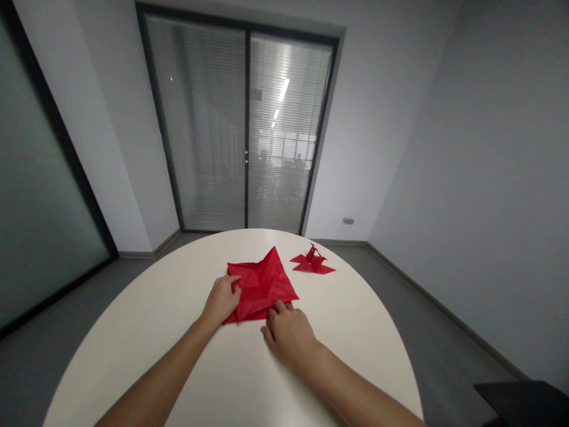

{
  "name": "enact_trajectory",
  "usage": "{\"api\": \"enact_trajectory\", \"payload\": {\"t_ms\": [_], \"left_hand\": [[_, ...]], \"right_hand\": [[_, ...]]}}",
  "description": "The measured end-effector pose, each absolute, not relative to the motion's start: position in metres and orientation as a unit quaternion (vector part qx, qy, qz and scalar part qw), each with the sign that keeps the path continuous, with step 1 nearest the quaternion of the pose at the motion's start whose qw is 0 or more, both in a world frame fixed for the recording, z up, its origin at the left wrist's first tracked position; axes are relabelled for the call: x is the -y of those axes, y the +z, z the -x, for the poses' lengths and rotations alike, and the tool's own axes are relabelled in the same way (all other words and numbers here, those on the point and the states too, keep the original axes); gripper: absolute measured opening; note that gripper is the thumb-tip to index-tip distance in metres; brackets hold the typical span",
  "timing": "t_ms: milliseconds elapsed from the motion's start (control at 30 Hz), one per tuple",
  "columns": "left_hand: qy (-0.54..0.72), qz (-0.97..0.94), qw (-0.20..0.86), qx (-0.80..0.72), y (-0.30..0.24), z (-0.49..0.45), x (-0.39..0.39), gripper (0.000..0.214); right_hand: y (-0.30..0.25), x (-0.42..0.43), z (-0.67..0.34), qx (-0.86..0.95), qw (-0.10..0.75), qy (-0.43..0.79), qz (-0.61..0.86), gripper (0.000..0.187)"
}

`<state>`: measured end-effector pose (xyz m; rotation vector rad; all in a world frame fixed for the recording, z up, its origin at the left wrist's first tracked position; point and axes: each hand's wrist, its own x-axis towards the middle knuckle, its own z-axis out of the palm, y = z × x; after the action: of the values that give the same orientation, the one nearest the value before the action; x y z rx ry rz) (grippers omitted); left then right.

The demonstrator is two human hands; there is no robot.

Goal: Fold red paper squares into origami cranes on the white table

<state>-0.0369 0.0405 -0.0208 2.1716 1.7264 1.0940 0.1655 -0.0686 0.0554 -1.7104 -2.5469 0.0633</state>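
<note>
A creased sheet of red paper point(264, 283), partly folded with one corner raised at the back, lies on the round table. My left hand point(223, 298) rests at its left edge, fingers curled onto the paper. At the front right edge, my right hand point(291, 332) has its fingertips on the paper near a folded layer, the thumb apart from them. Whether either hand pinches the paper is hard to see. Behind and to the right stands a red folded paper figure point(313, 261), like origami cranes with spread wings, touched by neither hand.
The pale round table point(355, 332) has a curved edge all around. Beyond it are a glass door point(246, 130) with blinds and a wall socket point(348, 221). A black object point(524, 400) shows at the lower right, off the table.
</note>
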Motion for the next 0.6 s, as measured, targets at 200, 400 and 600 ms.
{"api": "enact_trajectory", "payload": {"t_ms": [200, 400, 600], "left_hand": [[0.354, -0.737, 0.146, -0.557, -0.011, 0.049, -0.034, 0.041], [0.334, -0.762, 0.154, -0.532, -0.007, 0.059, -0.031, 0.041], [0.322, -0.780, 0.109, -0.526, -0.012, 0.055, -0.030, 0.041]], "right_hand": [[0.062, 0.068, -0.178, 0.835, 0.062, 0.039, 0.546, 0.030], [0.069, 0.072, -0.186, 0.820, 0.052, 0.042, 0.569, 0.025], [0.099, 0.067, -0.167, 0.744, 0.061, -0.016, 0.665, 0.032]]}}
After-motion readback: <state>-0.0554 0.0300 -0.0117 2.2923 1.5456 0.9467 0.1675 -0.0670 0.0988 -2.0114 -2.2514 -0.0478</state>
